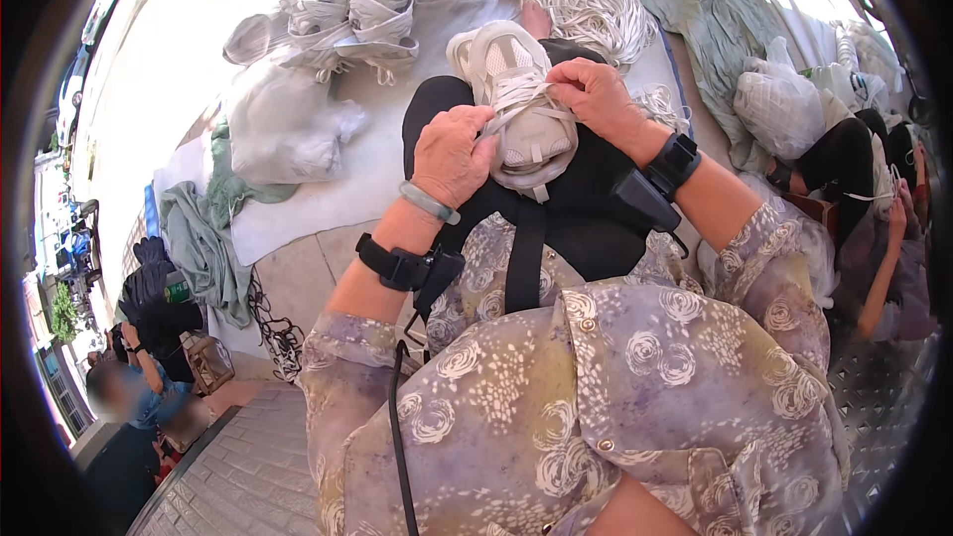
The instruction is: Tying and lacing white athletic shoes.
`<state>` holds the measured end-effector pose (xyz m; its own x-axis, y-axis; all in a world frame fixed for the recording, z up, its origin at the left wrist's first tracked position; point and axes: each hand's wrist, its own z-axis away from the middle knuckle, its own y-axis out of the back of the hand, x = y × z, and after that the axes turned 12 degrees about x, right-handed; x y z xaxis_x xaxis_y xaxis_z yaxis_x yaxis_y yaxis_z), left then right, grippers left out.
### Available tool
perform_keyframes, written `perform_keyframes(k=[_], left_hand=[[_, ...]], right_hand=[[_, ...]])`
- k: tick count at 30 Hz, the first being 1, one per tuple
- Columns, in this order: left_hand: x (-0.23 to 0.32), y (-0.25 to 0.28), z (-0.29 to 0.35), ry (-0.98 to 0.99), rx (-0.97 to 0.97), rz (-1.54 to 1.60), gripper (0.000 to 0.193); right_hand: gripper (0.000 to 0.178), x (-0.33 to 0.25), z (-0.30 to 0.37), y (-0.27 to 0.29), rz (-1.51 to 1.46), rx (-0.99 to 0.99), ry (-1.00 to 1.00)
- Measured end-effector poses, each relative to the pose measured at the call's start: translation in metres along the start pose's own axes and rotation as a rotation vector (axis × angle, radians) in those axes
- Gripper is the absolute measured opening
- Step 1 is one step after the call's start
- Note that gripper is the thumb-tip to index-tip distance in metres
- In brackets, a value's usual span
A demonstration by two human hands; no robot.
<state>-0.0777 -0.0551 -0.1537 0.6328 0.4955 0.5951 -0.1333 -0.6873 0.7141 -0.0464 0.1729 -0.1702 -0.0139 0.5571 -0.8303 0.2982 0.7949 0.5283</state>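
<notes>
A white and beige sneaker (531,142) rests on my lap between my dark-trousered legs, its heel opening toward me or away I cannot tell for certain. White shoelaces (518,91) cross over its front. At the shoe's left side, my left hand (452,151) is closed, pinching a strand of shoelace between thumb and forefinger. My right hand (599,102) is closed too, its fingertips gripping another stretch of shoelace at the shoe's right side.
A white sheet (347,194) covers the ground ahead. On it lie stacked grey-white shoe parts (382,10), a plastic bag (283,129) and a heap of white laces (591,5). Green cloth (204,248) lies left. Other people sit at left and right; the right one's hands (901,208) hold a white lace.
</notes>
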Motion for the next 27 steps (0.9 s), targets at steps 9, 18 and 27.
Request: perform_keyframes(k=[9, 18, 27], left_hand=[[0.024, -0.016, -0.008, 0.177, -0.137, -0.142, 0.024], [0.055, -0.02, -0.012, -0.121, -0.263, 0.061, 0.005], [0.062, 0.003, -0.015, 0.065, -0.552, 0.674, 0.005]], right_hand=[[0.015, -0.015, -0.005, 0.016, -0.384, -0.37, -0.498], [0.017, -0.012, -0.008, -0.004, -0.165, -0.204, -0.537], [0.012, -0.006, -0.001, -0.001, -0.174, -0.139, -0.33]])
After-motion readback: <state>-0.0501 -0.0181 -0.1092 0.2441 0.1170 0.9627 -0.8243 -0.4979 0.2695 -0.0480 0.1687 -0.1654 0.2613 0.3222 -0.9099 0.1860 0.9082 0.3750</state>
